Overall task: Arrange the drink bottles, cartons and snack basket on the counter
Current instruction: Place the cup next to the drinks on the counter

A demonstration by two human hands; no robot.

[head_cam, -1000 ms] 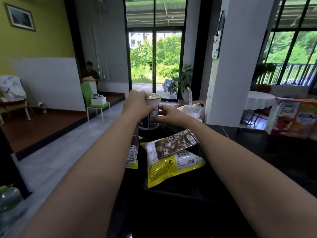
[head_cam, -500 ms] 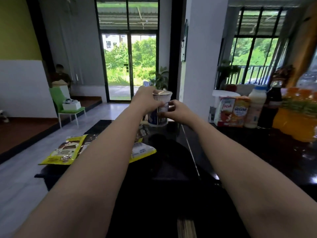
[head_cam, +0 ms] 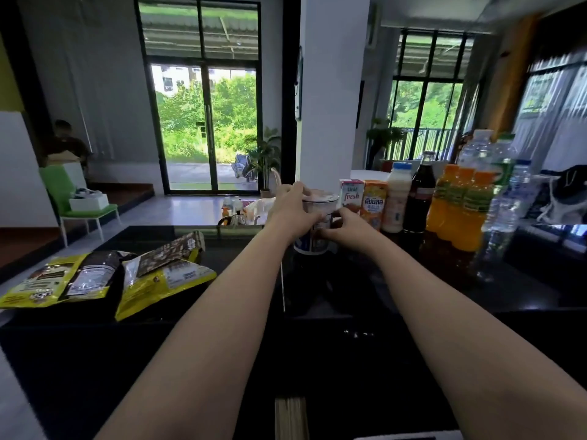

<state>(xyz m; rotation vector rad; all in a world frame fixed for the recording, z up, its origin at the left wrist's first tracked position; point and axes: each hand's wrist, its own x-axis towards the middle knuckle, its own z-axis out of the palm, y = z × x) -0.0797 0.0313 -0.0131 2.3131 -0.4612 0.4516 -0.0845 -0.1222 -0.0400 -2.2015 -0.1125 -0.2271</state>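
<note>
Upright cup [head_cam: 311, 244] is gripped near the counter's [head_cam: 476, 290] far edge, left hand [head_cam: 293, 211] curled at rim, right hand [head_cam: 344, 223] lower, cartons [head_cam: 374, 201] just rightward.

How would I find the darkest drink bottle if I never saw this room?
Find the white pillar behind the black counter, then follow the row of drinks standing to its right. Go past the two small cartons and the white bottle with a blue cap to reach the dark bottle. It is the only nearly black one, between that white bottle and the orange juice bottles.
</note>
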